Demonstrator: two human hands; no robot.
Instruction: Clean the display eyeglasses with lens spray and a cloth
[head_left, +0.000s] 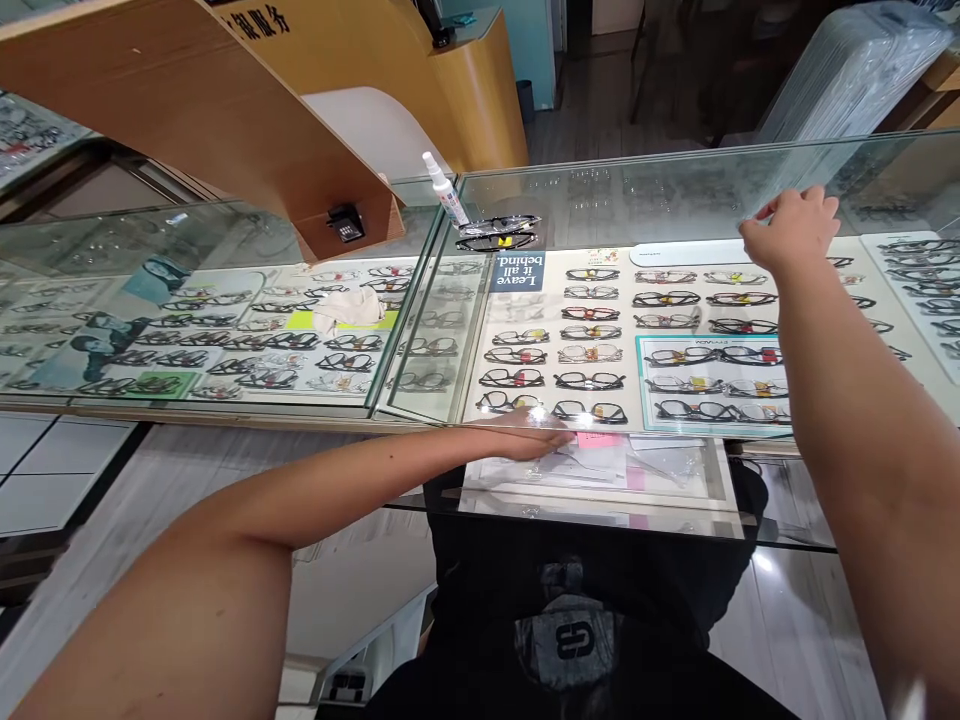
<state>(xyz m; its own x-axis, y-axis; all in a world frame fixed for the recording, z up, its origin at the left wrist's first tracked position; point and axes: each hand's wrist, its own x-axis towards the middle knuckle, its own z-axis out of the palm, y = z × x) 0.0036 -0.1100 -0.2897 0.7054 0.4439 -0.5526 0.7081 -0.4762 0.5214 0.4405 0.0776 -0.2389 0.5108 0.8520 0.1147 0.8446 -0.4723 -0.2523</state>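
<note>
My left hand reaches in at the front edge of the glass display case, just above an open drawer. Part of it shows through glass and its fingers are mostly hidden. A pink slip and papers lie close to its fingertips. Over the case's glass top is my right hand, fingers curled in; whatever they may hold is hidden. Below the glass, rows of eyeglasses lie on a pale board. Two eyeglass frames rest on top beside a white spray bottle.
A wooden panel juts over the left case, where a crumpled cloth and more eyeglasses show. Beyond the counter are a curved wooden desk and a plastic-wrapped stack. The case's front edge and drawer are near my lap.
</note>
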